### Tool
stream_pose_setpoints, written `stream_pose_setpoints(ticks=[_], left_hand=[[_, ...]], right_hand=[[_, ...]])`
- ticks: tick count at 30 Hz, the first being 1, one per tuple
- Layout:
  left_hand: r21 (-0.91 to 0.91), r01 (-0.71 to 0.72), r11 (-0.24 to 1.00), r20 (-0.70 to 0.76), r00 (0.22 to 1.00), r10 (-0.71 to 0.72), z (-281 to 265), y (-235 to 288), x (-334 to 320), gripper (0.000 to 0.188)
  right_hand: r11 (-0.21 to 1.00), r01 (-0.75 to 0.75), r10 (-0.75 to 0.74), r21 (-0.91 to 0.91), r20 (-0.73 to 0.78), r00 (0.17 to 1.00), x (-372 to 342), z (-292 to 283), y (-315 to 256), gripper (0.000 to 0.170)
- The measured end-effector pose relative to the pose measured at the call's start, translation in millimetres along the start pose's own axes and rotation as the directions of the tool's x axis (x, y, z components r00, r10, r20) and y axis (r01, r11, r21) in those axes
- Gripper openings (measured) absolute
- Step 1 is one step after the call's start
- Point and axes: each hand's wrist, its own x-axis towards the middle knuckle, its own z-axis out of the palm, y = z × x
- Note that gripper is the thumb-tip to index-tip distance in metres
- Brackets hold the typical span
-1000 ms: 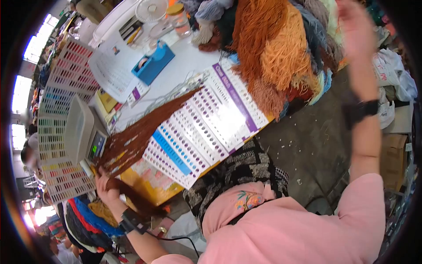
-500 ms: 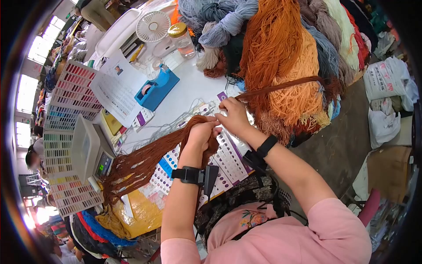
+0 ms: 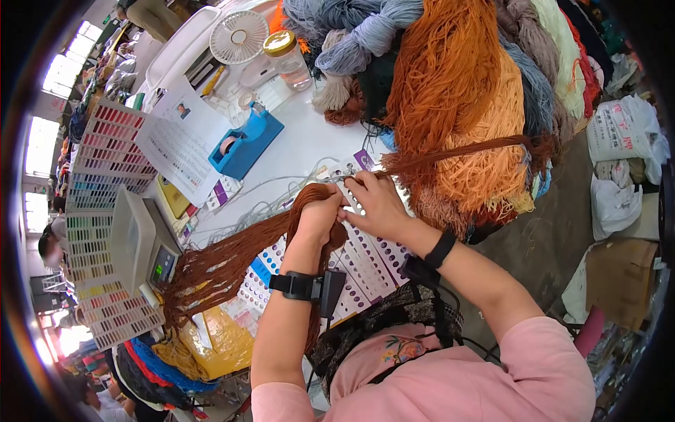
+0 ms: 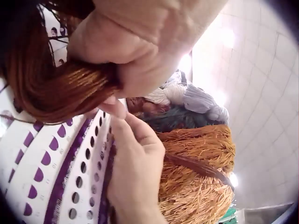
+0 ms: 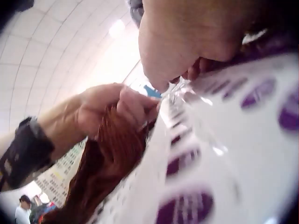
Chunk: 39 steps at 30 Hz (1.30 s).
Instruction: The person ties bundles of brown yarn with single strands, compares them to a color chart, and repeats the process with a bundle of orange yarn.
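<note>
A hank of brown yarn (image 3: 225,261) spreads from the scale side of the table to my left hand (image 3: 320,216), which grips its bunched, folded end. The left wrist view shows that fold as a thick loop (image 4: 56,93) under the fingers. My right hand (image 3: 380,205) meets the left fingertips, its thumb and index finger close together at the brown yarn. A long brown strand (image 3: 471,149) runs rightward from beside the right hand across the yarn pile. Both hands work over a white card with purple dots (image 3: 358,264), partly covered by arms and yarn.
Piled orange yarn (image 3: 439,77) and peach yarn (image 3: 485,169) stand at the right. Behind lie a blue tape dispenser (image 3: 246,144), a lidded jar (image 3: 288,63), a small fan (image 3: 239,36) and a printed sheet (image 3: 179,141). A scale (image 3: 133,232) and colour-sample board (image 3: 91,246) are left.
One second ago my hands were far apart, the left at the hank's far end, the right raised at far right. They came together over the card, where they have shifted only slightly since.
</note>
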Motion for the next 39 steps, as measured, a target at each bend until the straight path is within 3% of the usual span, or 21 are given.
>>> stream_pose_setpoints(ticks=[2, 6, 10, 13, 14, 16, 17, 20, 21, 24, 26, 27, 28, 29, 32, 34, 36, 39], left_hand=[[-0.087, -0.004, 0.996, -0.01, 1.0, 0.003, 2, -3, 3, 0.007], [-0.182, -0.032, 0.983, -0.064, 0.998, 0.02, 9, -13, 8, 0.005], [-0.017, 0.078, 0.997, -0.156, 0.984, -0.08, 12, -11, 7, 0.012], [0.024, -0.1, 0.995, -0.165, 0.981, 0.102, 3, -18, 1, 0.015], [-0.03, -0.146, 0.989, -0.185, 0.973, 0.138, -6, -18, -5, 0.017], [-0.38, -0.11, 0.919, -0.117, 0.991, 0.07, -20, -14, -18, 0.017], [-0.581, -0.034, 0.813, -0.015, 0.999, 0.031, -27, -13, -23, 0.016], [-0.796, 0.2, 0.571, 0.305, 0.948, 0.093, -29, -5, -35, 0.018], [-0.813, 0.219, 0.54, 0.347, 0.926, 0.147, -28, -5, -34, 0.019], [-0.721, 0.185, 0.668, 0.426, 0.878, 0.216, -22, -4, -19, 0.02], [-0.323, 0.061, 0.944, 0.367, 0.928, 0.066, -9, 0, -11, 0.021], [-0.065, 0.003, 0.998, 0.304, 0.953, 0.017, 0, 0, -8, 0.022], [0.202, -0.035, 0.979, 0.228, 0.974, -0.012, 5, 0, -8, 0.022], [0.348, -0.024, 0.937, 0.132, 0.991, -0.023, 5, 3, -10, 0.024], [0.337, 0.104, 0.936, -0.055, 0.994, -0.091, -10, 17, -29, 0.02], [0.137, 0.096, 0.986, -0.103, 0.991, -0.082, -44, 26, -45, 0.018], [0.039, 0.098, 0.994, -0.198, 0.976, -0.088, -92, 33, -61, 0.019], [-0.195, -0.007, 0.981, -0.164, 0.986, -0.026, -177, 51, -101, 0.02]], right_hand=[[0.991, 0.009, -0.006, -0.132, 0.019, 1.0, -2, -4, -9, 0.036], [0.989, -0.006, 0.006, 0.148, 0.002, 1.0, -1, 5, 10, 0.038], [0.982, -0.054, 0.062, 0.184, -0.037, 0.997, -2, 5, 8, 0.036], [0.992, -0.05, 0.053, 0.118, -0.023, 0.998, -1, -2, 3, 0.035], [0.991, -0.045, 0.049, 0.125, -0.028, 0.998, -1, -1, 3, 0.033], [0.989, -0.042, 0.049, 0.14, -0.044, 0.998, -3, 1, 5, 0.028], [0.99, -0.045, 0.053, 0.135, -0.055, 0.997, -4, 3, 7, 0.025], [0.988, -0.044, 0.056, 0.146, -0.081, 0.995, -4, 8, 10, 0.018], [0.985, -0.047, 0.062, 0.164, -0.092, 0.994, -4, 8, 10, 0.018], [0.963, -0.056, 0.093, 0.265, -0.131, 0.987, -4, 8, 11, 0.017], [0.936, -0.07, 0.13, 0.346, -0.153, 0.98, -5, 8, 13, 0.018], [0.92, -0.076, 0.149, 0.385, -0.161, 0.976, -5, 7, 14, 0.019], [0.902, -0.082, 0.168, 0.424, -0.169, 0.971, -5, 7, 14, 0.019], [0.925, -0.096, 0.152, 0.367, -0.129, 0.98, -5, 8, 13, 0.02], [0.973, -0.14, 0.144, 0.182, -0.01, 0.99, -4, 5, 5, 0.028], [0.985, -0.168, 0.164, 0.043, 0.078, 0.983, -3, 1, 0, 0.039], [0.973, -0.226, 0.22, 0.053, 0.101, 0.97, -4, 9, 3, 0.039], [0.994, -0.099, 0.099, -0.047, 0.009, 0.995, -3, 8, 5, 0.038]])
